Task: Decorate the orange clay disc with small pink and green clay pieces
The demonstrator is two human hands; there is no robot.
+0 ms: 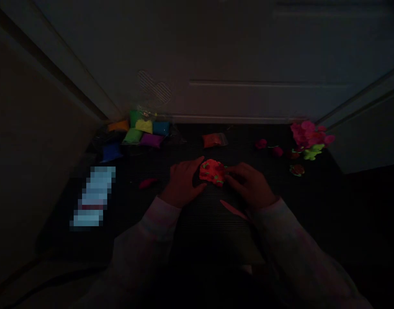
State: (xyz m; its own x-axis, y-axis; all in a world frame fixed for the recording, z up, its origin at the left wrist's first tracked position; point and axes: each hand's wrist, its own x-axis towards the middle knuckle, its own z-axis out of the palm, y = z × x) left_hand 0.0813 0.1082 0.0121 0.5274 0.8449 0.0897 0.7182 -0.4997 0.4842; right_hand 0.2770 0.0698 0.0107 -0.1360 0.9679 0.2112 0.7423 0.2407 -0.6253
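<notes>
A flat orange-red clay piece (pixel 211 172), dotted with darker red lumps and small green bits, lies on the dark table between my hands. My left hand (pixel 183 182) rests at its left side, thumb and forefinger apart, with the fingertips close to the edge. At the piece's right edge, my right hand (pixel 247 183) has its fingers drawn together in a pinch; what is between them is hidden. Just below my right hand lies a thin pink modelling tool (pixel 233 208). A red clay lump (pixel 147 183) sits left of my left hand.
Bagged clay in several colours, including a purple pack (pixel 152 140), lies at the back left. An orange clay packet (pixel 213 140) is behind the piece. Pink clay flowers (pixel 308 132) stand back right. A blurred bright phone-like rectangle (pixel 95 195) lies left. The scene is dark.
</notes>
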